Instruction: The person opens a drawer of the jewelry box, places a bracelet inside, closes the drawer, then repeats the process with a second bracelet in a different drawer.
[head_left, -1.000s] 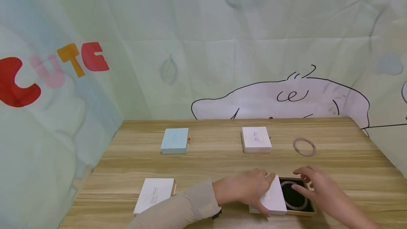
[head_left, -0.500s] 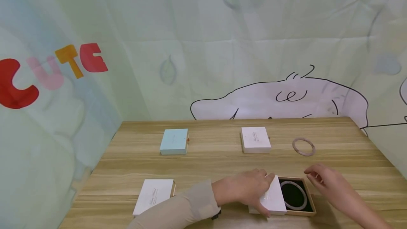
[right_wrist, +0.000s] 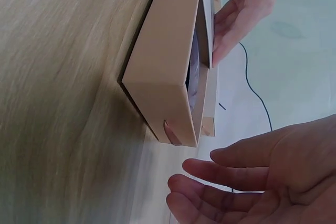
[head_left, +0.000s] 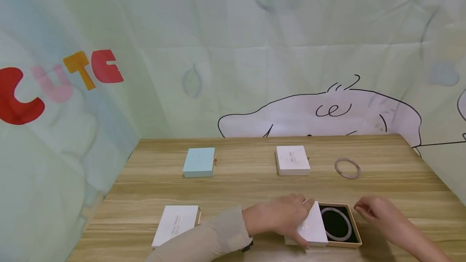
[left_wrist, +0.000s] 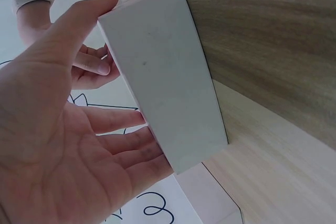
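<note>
Light-green printed fabric backdrop (head_left: 164, 31) hangs behind a wood-grain counter (head_left: 240, 189). At the near right, the left hand (head_left: 282, 216) grips a white rectangular cardboard box cover (head_left: 314, 229), thumb on the near side, fingers along the far side. Projecting from the cover's right end is a tan cardboard drawer (head_left: 344, 244) with a black lining (head_left: 336, 222); a pale mauve-grey round bangle (head_left: 350, 226) lies flat on this lining. The right hand (head_left: 378, 213) is unloaded, fingers loosely bent, just beside the drawer's outer end and apart from it. A brown pull tab (right_wrist: 170, 132) is fitted to that end. Behind the drawer, a second mauve-grey bangle (head_left: 348, 177) lies on the counter, right of a white square box (head_left: 293, 160). A pale blue square box (head_left: 199, 161) rests at the far left; another white box (head_left: 177, 223) lies at the near left, partly hidden by a beige garment sleeve (head_left: 204, 235).
</note>
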`<state>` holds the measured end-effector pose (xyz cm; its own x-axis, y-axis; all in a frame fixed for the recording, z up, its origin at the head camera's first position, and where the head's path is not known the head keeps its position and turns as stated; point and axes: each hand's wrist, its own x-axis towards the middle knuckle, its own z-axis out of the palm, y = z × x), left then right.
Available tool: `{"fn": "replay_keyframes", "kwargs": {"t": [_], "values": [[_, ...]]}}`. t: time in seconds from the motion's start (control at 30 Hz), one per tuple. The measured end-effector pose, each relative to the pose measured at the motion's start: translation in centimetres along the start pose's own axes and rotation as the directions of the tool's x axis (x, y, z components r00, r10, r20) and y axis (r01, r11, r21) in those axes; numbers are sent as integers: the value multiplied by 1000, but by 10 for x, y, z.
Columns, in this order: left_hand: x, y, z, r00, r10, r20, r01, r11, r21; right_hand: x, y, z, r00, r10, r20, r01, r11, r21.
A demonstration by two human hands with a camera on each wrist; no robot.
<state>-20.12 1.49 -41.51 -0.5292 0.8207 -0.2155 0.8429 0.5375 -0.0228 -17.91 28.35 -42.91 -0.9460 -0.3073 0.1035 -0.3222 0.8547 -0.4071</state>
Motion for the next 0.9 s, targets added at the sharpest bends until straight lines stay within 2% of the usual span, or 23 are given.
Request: {"fn": "replay_keyframes", "kwargs": {"t": [0.17, 0.33, 0.57, 0.77, 0.9], "values": [[0, 0, 1, 1000, 6, -7, -5, 1000, 12, -2, 6, 2, 998, -52, 21, 52, 999, 5], [1, 0, 1, 1000, 8, -9, -8, 1000, 10, -5, 14, 5, 990, -127, 58, 122, 989, 88], [-1, 0, -1, 1000, 8, -12, -8, 1000, 6, -5, 18, 5, 983, -127, 132, 110, 985, 131], [-1, 2, -1, 1000, 4, -21, -4, 1000, 28, -9, 21, 9, 973, -140, 181, 91, 962, 256], [-1, 2, -1, 1000, 6, -24, -5, 999, 39, -9, 21, 10, 967, -140, 214, 71, 951, 300]]}}
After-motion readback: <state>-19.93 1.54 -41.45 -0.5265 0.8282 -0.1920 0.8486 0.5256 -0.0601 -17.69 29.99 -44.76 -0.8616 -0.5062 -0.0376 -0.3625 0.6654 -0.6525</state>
